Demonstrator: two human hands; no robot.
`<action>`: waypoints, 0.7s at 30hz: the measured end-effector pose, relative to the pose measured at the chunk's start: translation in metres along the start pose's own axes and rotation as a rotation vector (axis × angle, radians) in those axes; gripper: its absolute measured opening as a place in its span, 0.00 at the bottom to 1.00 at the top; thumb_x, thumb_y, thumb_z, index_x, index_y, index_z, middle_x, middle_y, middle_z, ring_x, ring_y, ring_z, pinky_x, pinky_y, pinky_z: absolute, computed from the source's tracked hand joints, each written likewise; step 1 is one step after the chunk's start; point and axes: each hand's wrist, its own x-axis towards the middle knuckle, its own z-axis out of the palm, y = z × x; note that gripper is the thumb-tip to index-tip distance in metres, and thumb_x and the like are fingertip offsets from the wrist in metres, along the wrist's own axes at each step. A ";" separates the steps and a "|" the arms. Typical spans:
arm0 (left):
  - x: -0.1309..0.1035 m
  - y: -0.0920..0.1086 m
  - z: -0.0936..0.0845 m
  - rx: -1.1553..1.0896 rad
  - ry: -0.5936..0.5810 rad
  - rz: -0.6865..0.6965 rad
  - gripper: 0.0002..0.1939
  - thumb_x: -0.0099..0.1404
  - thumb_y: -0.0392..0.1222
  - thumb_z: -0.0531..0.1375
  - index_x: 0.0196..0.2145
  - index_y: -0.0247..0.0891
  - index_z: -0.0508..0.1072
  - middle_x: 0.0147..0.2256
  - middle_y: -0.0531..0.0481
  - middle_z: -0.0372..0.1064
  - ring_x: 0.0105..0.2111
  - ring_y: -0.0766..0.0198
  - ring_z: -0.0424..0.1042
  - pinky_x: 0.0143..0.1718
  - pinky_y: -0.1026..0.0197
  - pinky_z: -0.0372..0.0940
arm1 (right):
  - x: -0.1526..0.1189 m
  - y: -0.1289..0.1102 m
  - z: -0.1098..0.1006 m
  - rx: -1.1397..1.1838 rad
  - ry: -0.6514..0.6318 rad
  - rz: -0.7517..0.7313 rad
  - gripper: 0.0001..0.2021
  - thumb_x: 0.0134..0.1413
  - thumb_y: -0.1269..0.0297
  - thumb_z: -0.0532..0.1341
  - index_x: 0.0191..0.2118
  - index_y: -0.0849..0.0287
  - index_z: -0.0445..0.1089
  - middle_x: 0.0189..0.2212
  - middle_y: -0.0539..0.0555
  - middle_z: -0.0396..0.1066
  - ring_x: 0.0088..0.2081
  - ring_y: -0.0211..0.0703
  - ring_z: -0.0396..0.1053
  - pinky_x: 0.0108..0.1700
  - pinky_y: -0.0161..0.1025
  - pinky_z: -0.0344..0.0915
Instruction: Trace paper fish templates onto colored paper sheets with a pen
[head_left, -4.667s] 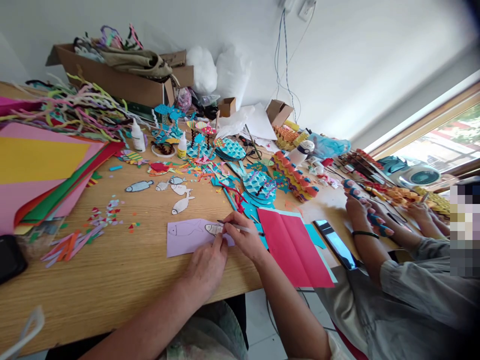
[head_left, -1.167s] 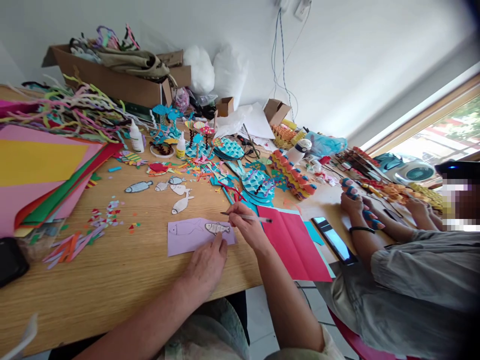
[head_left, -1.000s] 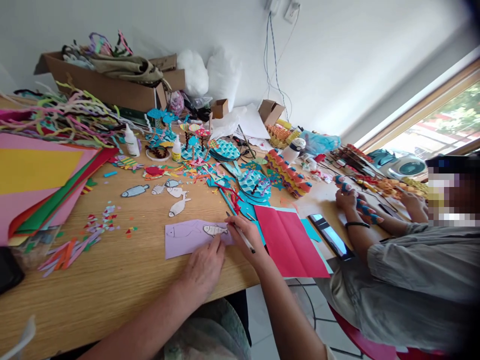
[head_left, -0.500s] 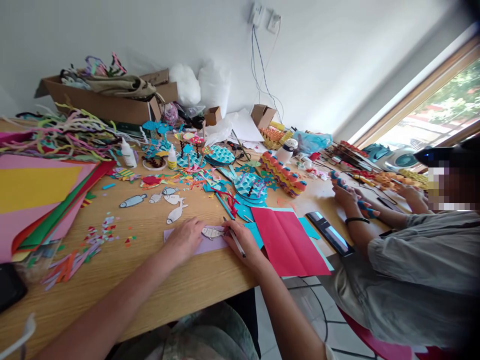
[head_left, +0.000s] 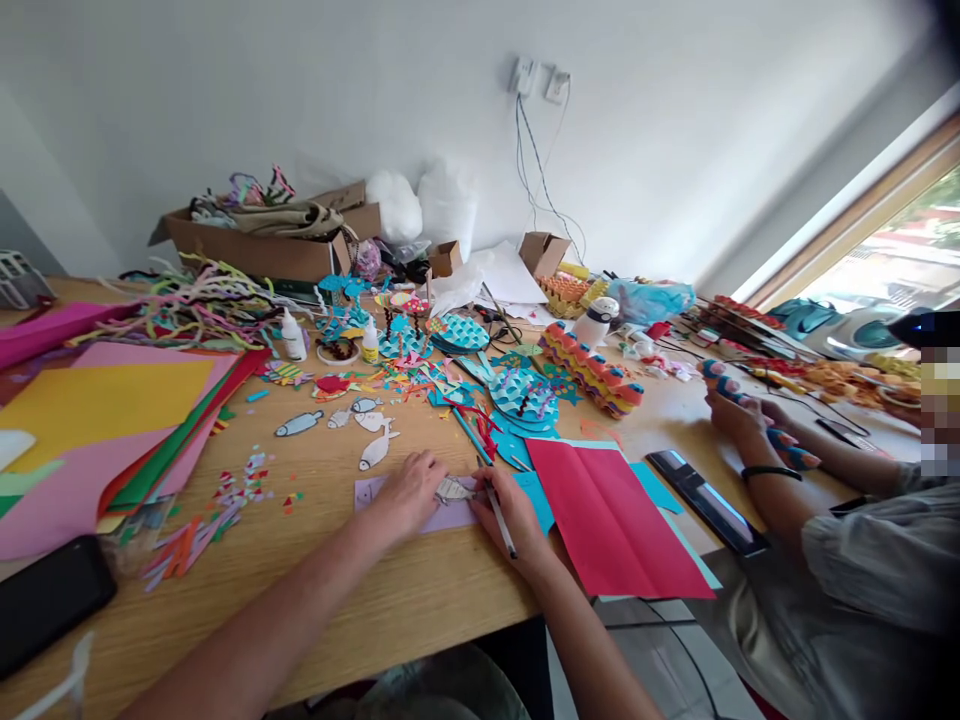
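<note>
Your small striped fish cut-out of pale paper with a dark outline [head_left: 454, 490] lies flat on the lavender strip of paper [head_left: 448, 518], between your two hands near the table's front edge. Your left hand [head_left: 409, 497] rests palm down across the strip, its fingertips beside the head of the fish; whether those fingers pinch anything, you cannot tell from this angle. Your right hand [head_left: 517, 517] keeps a slim pale pen with dark ends [head_left: 501, 522] gripped, tip pointing away from you, while its fingers reach the strip's right end by the fish's tail.

Just beyond your left hand lies a white paper fish with a dark outline [head_left: 375, 450], with a grey-blue paper fish [head_left: 298, 424] further left. To the right of your right hand, a creased red sheet of paper [head_left: 619, 520] overlaps turquoise paper [head_left: 534, 500]. Past it sits a dark flat device with a lit screen [head_left: 705, 502], near a co-worker's hand [head_left: 739, 420] holding a pink-and-blue bumpy strip [head_left: 791, 450]. A black phone [head_left: 52, 603] lies at far left on the light wooden table [head_left: 315, 600].
</note>
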 end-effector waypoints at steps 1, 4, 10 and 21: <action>0.000 0.000 0.000 -0.010 0.003 0.008 0.14 0.55 0.28 0.54 0.39 0.37 0.67 0.42 0.45 0.63 0.45 0.59 0.62 0.47 0.58 0.58 | 0.000 0.000 0.000 -0.003 0.005 -0.013 0.14 0.39 0.75 0.56 0.37 0.58 0.62 0.31 0.53 0.67 0.35 0.46 0.64 0.38 0.40 0.61; 0.001 0.002 -0.001 -0.050 0.005 0.019 0.13 0.57 0.27 0.52 0.38 0.36 0.68 0.42 0.45 0.64 0.47 0.58 0.61 0.49 0.58 0.56 | -0.001 -0.001 -0.001 0.009 0.023 -0.056 0.14 0.39 0.75 0.55 0.37 0.58 0.62 0.31 0.53 0.67 0.35 0.45 0.65 0.37 0.40 0.61; 0.001 0.001 -0.001 -0.211 -0.007 0.020 0.11 0.55 0.27 0.52 0.34 0.38 0.69 0.35 0.50 0.68 0.38 0.62 0.66 0.40 0.63 0.60 | -0.003 0.000 0.001 0.031 0.044 -0.104 0.13 0.40 0.74 0.55 0.37 0.59 0.64 0.31 0.52 0.67 0.34 0.43 0.65 0.36 0.38 0.62; 0.009 -0.061 -0.028 -0.629 0.316 -0.263 0.16 0.53 0.31 0.49 0.38 0.37 0.69 0.23 0.56 0.63 0.22 0.68 0.65 0.24 0.67 0.59 | 0.039 -0.044 -0.007 0.205 0.297 -0.020 0.08 0.49 0.65 0.54 0.35 0.60 0.65 0.23 0.50 0.65 0.23 0.36 0.62 0.26 0.33 0.59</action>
